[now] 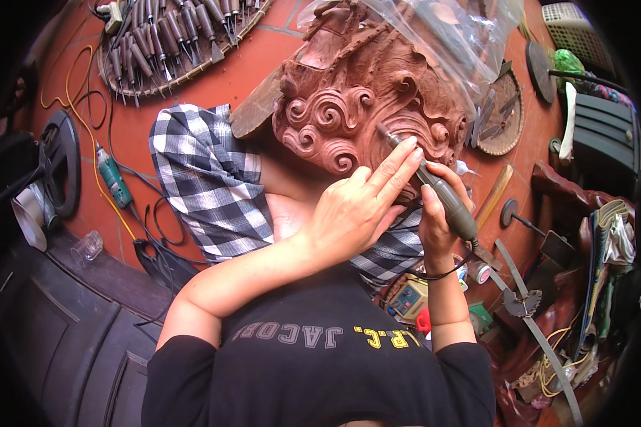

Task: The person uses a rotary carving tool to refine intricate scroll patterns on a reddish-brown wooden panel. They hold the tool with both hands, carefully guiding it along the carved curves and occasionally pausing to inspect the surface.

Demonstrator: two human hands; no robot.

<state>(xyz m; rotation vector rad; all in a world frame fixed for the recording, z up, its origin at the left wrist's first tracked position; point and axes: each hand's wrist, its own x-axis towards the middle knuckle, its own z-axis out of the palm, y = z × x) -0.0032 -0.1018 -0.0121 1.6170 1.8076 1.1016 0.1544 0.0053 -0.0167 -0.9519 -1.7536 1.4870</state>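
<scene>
Clearly, both hands are busy on 1 tool: the right hand [438, 213] is wrapped around the rear body of a slim grey-green rotary carving tool [434, 186], and the left hand [360, 206] crosses over from the left side and lays its stretched fingers [399, 162] along the front part of the tool, pressing it steady. The tool's long axis runs from the lower right up to the upper left, and its tip touches the reddish-brown carved wooden piece with spiral curls [342, 114]. This carving lies just ahead of the hands, resting over a black-and-white checked cloth [206, 178] on the lap. A clear plastic sheet [456, 35] covers its far part. The left hand is nearer to the carved surface.
</scene>
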